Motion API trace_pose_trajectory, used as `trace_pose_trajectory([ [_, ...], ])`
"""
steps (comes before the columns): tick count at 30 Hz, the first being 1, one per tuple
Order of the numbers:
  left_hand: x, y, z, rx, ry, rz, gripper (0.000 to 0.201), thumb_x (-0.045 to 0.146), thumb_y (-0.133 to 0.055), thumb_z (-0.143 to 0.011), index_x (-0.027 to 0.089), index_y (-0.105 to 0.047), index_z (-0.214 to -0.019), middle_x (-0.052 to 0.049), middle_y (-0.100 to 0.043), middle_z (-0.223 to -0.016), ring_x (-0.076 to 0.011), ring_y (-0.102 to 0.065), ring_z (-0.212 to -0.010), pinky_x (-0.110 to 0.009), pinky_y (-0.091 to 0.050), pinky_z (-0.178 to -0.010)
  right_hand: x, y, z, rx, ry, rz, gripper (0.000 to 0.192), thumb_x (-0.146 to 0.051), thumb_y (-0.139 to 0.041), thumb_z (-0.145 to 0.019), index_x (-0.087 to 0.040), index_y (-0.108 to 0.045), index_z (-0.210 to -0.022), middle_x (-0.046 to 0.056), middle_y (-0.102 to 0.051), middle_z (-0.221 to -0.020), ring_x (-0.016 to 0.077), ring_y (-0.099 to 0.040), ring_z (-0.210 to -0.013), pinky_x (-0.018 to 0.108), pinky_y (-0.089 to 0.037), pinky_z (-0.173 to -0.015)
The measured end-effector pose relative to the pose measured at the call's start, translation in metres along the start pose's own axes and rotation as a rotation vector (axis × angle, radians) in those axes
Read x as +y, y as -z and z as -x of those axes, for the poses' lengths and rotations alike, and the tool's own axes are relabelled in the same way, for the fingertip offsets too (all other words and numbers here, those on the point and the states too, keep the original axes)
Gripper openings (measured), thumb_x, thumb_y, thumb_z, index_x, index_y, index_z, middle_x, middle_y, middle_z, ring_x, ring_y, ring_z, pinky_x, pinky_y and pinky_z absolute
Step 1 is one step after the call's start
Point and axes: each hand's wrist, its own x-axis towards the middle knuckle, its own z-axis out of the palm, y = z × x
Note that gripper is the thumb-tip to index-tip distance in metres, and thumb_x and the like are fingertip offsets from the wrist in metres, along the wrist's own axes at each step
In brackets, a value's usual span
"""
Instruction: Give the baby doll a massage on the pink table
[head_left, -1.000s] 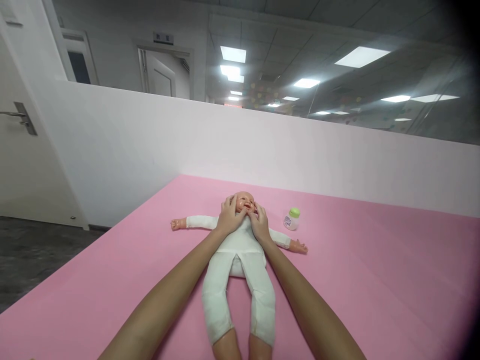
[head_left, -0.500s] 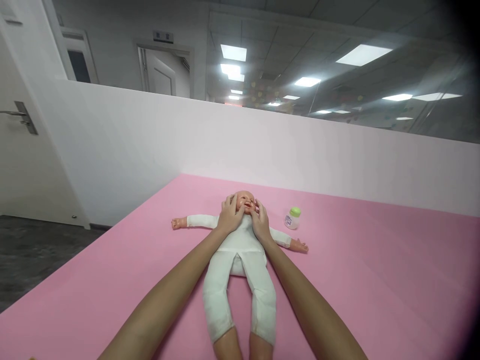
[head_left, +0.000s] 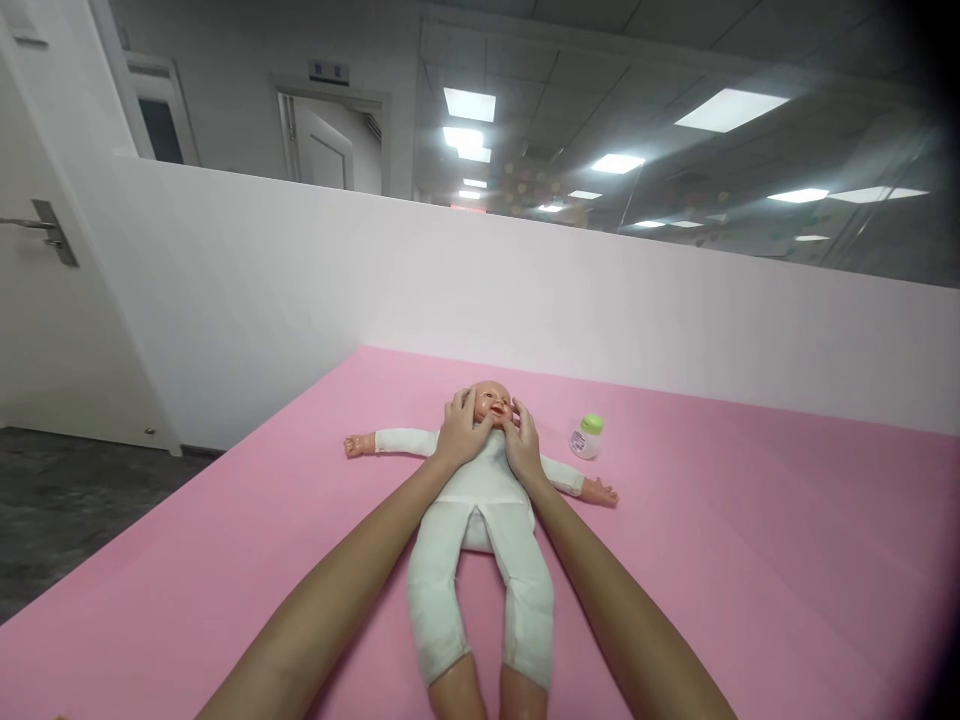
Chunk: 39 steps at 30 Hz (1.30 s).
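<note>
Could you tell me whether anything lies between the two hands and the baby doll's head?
Nothing visible does: the left hand and right hand already rest on either side of the white-suited plastic baby doll's head. The small green-capped bottle stands apart, to the right.

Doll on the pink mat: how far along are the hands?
Done: the doll lies face up, limbs spread, on the pink mat. In hand: left hand and right hand press its cheeks. Left: the green-capped bottle stands untouched beside it.
</note>
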Motion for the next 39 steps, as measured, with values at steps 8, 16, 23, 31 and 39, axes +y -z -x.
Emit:
trace_pose_trajectory([
  [8, -0.0006, -0.0004, 0.0001, -0.005, 0.015, -0.012, 0.067, 0.039, -0.059, -0.091, 0.023, -0.042, -0.154, -0.012, -0.044, -0.153, -0.0347, -0.041, -0.139, -0.047, -0.045, -0.111, 0.0024, -0.0002, -0.0011, -0.009, 0.022, -0.009, 0.061, -0.047, -0.057, -0.093, -0.021, -0.049, -0.147, 0.015, -0.053, -0.15, 0.027, -0.059, -0.127, 0.046, -0.048, -0.109],
  [16, 0.0015, 0.0011, 0.0008, -0.004, 0.006, -0.002, 0.069, 0.044, -0.06, -0.092, 0.02, -0.042, -0.154, -0.013, -0.044, -0.152, -0.0343, -0.04, -0.139, -0.047, -0.043, -0.112, 0.0001, 0.0009, -0.0005, -0.018, 0.008, -0.015, 0.063, -0.046, -0.058, -0.091, -0.019, -0.049, -0.147, 0.016, -0.053, -0.15, 0.0282, -0.058, -0.129, 0.045, -0.048, -0.108],
  [23, -0.0004, 0.0014, 0.0005, 0.0, -0.002, 0.021, 0.06, 0.045, -0.052, -0.098, 0.023, -0.044, -0.153, -0.012, -0.045, -0.152, -0.033, -0.041, -0.14, -0.048, -0.041, -0.115, -0.0003, 0.0, -0.0001, 0.001, 0.0, 0.002, 0.058, -0.05, -0.053, -0.095, -0.021, -0.051, -0.146, 0.015, -0.053, -0.15, 0.0268, -0.058, -0.13, 0.045, -0.047, -0.111],
  [31, -0.0005, 0.0019, 0.0003, 0.007, 0.002, 0.027, 0.069, 0.049, -0.062, -0.092, 0.023, -0.044, -0.153, -0.012, -0.047, -0.149, -0.034, -0.043, -0.137, -0.046, -0.043, -0.113, 0.0027, 0.0011, -0.0002, -0.007, 0.027, -0.003, 0.057, -0.043, -0.053, -0.093, -0.022, -0.051, -0.146, 0.013, -0.055, -0.148, 0.0265, -0.058, -0.129, 0.046, -0.046, -0.111],
  [39, -0.0009, 0.0025, 0.0013, -0.008, -0.003, 0.031, 0.067, 0.036, -0.058, -0.091, 0.02, -0.043, -0.154, -0.012, -0.046, -0.151, -0.0333, -0.041, -0.138, -0.047, -0.04, -0.115, 0.0026, 0.0007, -0.0006, -0.021, 0.008, -0.006, 0.062, -0.037, -0.056, -0.088, -0.021, -0.049, -0.148, 0.014, -0.053, -0.15, 0.0262, -0.058, -0.129, 0.045, -0.048, -0.109],
])
